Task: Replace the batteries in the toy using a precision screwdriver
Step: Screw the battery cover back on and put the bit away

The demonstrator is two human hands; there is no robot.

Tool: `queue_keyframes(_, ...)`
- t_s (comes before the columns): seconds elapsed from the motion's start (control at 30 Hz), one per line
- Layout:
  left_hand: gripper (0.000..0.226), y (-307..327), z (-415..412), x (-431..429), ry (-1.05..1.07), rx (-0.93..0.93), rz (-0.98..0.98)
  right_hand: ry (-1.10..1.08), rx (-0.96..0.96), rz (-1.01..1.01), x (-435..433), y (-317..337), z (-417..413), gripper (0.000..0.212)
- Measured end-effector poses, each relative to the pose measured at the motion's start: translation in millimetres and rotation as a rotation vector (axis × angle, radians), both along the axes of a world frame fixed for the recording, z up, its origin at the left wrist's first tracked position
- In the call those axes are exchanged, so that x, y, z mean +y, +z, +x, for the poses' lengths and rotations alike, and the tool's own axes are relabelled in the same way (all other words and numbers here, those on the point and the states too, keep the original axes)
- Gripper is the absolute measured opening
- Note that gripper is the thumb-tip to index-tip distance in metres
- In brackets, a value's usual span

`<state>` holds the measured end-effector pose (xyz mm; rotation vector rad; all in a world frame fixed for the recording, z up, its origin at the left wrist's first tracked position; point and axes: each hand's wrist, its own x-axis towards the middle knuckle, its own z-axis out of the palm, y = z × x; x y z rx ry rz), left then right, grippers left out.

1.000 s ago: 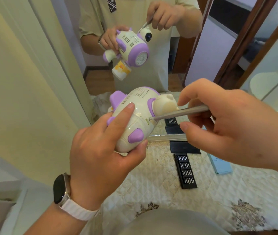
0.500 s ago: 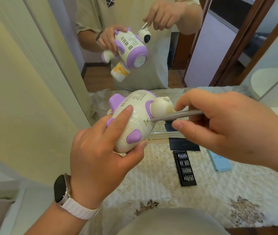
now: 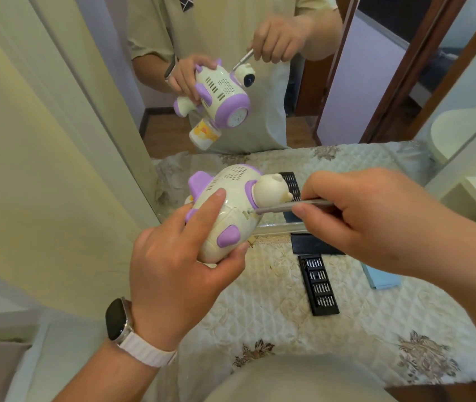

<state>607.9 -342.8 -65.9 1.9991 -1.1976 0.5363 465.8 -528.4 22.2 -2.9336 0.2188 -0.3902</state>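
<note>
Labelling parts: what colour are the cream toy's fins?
Purple fins on the cream plastic toy; head view shows it best.

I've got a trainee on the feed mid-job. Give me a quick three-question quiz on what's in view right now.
1. True or false: the left hand grips the toy.
2. The tip of the screwdriver is: A) against the toy's body; B) pointing up in the air; C) touching the left hand.
3. Fill in: the screwdriver is pinched by the ____ hand.
Key: 1 true; 2 A; 3 right, the right hand.
</note>
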Motion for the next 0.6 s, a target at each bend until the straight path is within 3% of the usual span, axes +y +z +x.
queue_keyframes(0.17,0.057,-19,-2,-3,-0.015,0.036,0.027,-0.121,-0.035,0.211,-4,-26,-11,0.039)
queue_keyframes(0.33,0.059,-56,-7,-9,0.006,0.157,0.047,-0.326,-0.143,0.723,-1,-64,-25,0.024)
queue_keyframes(0.6,0.061,-138,-18,-20,0.038,0.34,0.227,-0.705,-0.175,1.403,-11,-149,-52,0.026)
